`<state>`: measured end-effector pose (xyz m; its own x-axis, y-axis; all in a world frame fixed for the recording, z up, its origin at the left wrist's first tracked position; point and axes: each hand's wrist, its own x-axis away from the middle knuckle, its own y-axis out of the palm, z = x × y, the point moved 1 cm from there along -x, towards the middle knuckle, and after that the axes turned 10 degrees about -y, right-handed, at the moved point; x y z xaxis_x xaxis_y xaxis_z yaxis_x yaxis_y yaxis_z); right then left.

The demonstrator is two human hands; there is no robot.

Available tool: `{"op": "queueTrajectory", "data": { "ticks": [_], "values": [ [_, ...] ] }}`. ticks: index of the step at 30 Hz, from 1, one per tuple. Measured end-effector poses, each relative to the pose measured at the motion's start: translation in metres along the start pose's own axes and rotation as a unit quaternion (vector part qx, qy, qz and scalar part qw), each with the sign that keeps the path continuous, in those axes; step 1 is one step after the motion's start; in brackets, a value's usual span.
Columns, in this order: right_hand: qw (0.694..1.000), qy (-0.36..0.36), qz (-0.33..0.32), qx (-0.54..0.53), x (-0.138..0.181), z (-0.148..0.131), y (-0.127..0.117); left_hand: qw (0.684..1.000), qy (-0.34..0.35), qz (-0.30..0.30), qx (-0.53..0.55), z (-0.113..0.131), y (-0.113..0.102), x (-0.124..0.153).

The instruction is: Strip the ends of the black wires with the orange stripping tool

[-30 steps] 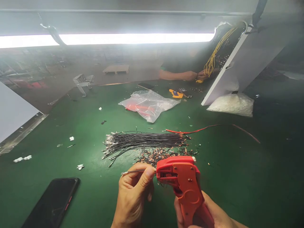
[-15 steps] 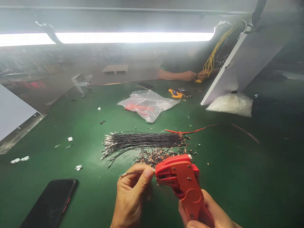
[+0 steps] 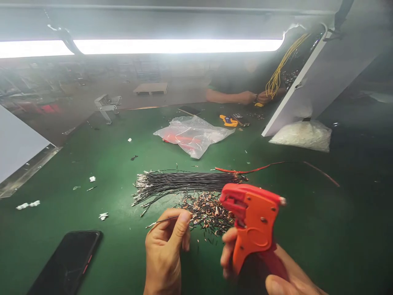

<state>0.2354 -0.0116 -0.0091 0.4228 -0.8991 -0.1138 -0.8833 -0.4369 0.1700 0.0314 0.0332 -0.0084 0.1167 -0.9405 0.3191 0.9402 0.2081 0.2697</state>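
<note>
My left hand (image 3: 167, 241) pinches a short black wire (image 3: 164, 220) between thumb and forefinger; its metal terminal end points left. In my right hand (image 3: 276, 268) is a red and orange wire stripper (image 3: 256, 217), gripped by its handles, its jaws facing left and apart from the wire. Behind my left hand a bundle of black wires (image 3: 184, 181) lies across the table, with silvery terminals at the left and bare copper ends at the right. A pile of cut insulation and copper scraps (image 3: 211, 211) lies between the bundle and my hands.
A black phone (image 3: 66, 262) lies front left. Beyond the bundle are a clear plastic bag (image 3: 193, 135), a red wire (image 3: 254, 168) and a yellow stripper (image 3: 229, 120). A filled bag (image 3: 302, 135) sits by a white panel (image 3: 302, 82). Opposite, a co-worker's hands (image 3: 254, 97) hold yellow wires.
The stripper in my right hand has moved right and up, away from the wire and tilted differently. My left hand has shifted slightly left with the wire, and its stripped-end side is now clear of the jaws.
</note>
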Motion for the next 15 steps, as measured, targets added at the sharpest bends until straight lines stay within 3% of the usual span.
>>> {"op": "queueTrajectory", "data": {
  "ticks": [3,8,11,15],
  "values": [
    [0.982,-0.077,0.068,0.160,0.005,-0.005,-0.017,0.986,0.086,0.013,-0.142,-0.005,-0.003,0.002],
    [0.900,-0.238,0.218,0.292,-0.001,-0.003,-0.037,0.906,0.284,0.023,-0.314,-0.013,-0.002,0.009],
    [0.878,-0.241,0.176,0.375,-0.006,-0.003,-0.035,0.872,0.349,-0.012,-0.344,-0.015,0.003,0.013],
    [0.855,-0.236,0.068,0.458,-0.006,-0.007,-0.022,0.857,0.373,-0.039,-0.354,-0.018,0.009,0.016]
  ]
}}
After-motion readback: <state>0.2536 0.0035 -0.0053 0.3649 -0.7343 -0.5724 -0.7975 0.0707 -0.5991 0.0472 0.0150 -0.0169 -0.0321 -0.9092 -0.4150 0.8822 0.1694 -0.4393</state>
